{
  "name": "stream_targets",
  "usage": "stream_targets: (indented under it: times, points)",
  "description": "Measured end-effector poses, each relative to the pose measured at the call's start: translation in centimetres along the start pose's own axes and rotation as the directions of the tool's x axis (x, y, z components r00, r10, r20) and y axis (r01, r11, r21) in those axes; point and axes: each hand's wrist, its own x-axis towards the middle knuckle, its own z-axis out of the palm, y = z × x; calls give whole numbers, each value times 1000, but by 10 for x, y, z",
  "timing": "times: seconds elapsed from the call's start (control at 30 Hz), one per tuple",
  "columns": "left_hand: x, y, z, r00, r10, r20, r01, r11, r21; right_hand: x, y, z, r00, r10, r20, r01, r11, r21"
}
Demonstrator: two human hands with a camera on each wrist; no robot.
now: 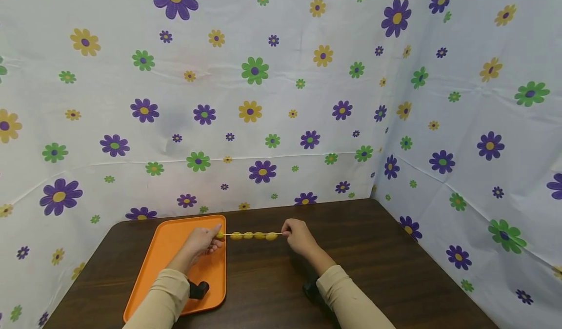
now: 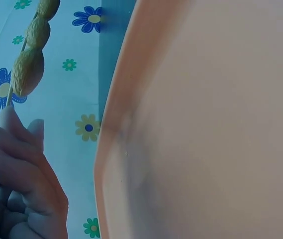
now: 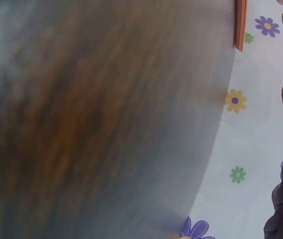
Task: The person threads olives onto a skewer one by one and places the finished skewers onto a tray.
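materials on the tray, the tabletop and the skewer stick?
Tray: likely moulded plastic, uniform matte orange, rounded raised rim. Tabletop: dark wood or wood-look laminate, streaked grain, slight sheen. Stick: thin and pale, probably bamboo or wood; too small to confirm.

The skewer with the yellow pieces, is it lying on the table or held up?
Held up: the skewer spans between left hand and right hand.
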Motion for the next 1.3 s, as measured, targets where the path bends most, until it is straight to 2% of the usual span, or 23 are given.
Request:
stream_targets:
  times: [0.23,0.37,0.53,0.67,0.8,1.0,1.3]
  points:
    - [-3,2,0,999,2,-35,0,999,48,1,0,2,1000,9,2,-9,1000,14]
    - [-4,3,-3,999,23,-48,-19,996,84,3,-2,0,999,41,11,-41,997,61]
    - [-6,3,-10,995,93,-31,-91,993,72,4,-1,-1,995,90,32,-93,991,98]
    - [-7,2,-14,983,181,27,-182,983,32,4,3,-1,996,83,28,-86,992,96]
    - [-9,3,-16,975,219,49,-218,976,-13,4,4,-3,996,81,22,-83,991,101]
    - [-12,5,-16,974,225,16,-224,974,-40,6,1,-5,994,103,40,-107,989,104]
    - [-18,5,-14,971,240,0,-240,971,-21,6,1,-7,995,98,36,-101,991,89]
